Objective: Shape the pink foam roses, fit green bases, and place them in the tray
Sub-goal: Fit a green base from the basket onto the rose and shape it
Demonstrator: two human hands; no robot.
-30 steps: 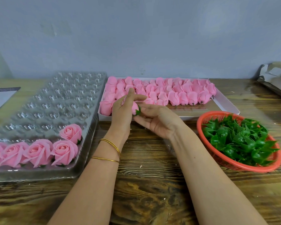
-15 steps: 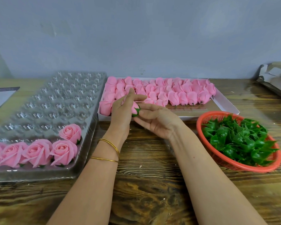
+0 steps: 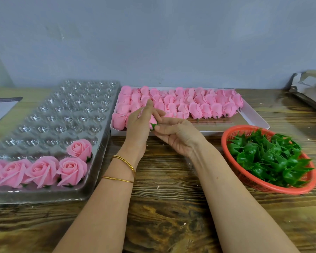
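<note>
two hands meet over the middle of the counter (image 3: pixel 171 216), just in front of the box (image 3: pixel 252 118). the left hand (image 3: pixel 137 128) wraps a pink rose (image 3: pixel 152 123), its fingers (image 3: pixel 149 106) curled round the petals with one finger pointing up. the right hand (image 3: pixel 177 136) lies palm up beside it, and its fingers (image 3: pixel 171 121) pinch the green base (image 3: pixel 154 126) against the rose's lower end. two thin gold bangles (image 3: pixel 124 161) sit on the left wrist.

at nine o'clock lies the clear tray (image 3: pixel 62 110). finished roses (image 3: pixel 69 168) fill its near row, with one more just behind the row's right end. at twelve o'clock the white box holds packed rows of pink buds (image 3: pixel 195 105), their short stems pointing toward the person. at three o'clock a red basket (image 3: pixel 263 187) is heaped with green bases (image 3: pixel 268 157). a sheet of paper (image 3: pixel 0 110) lies at the far nine o'clock edge, beyond the tray.
</note>
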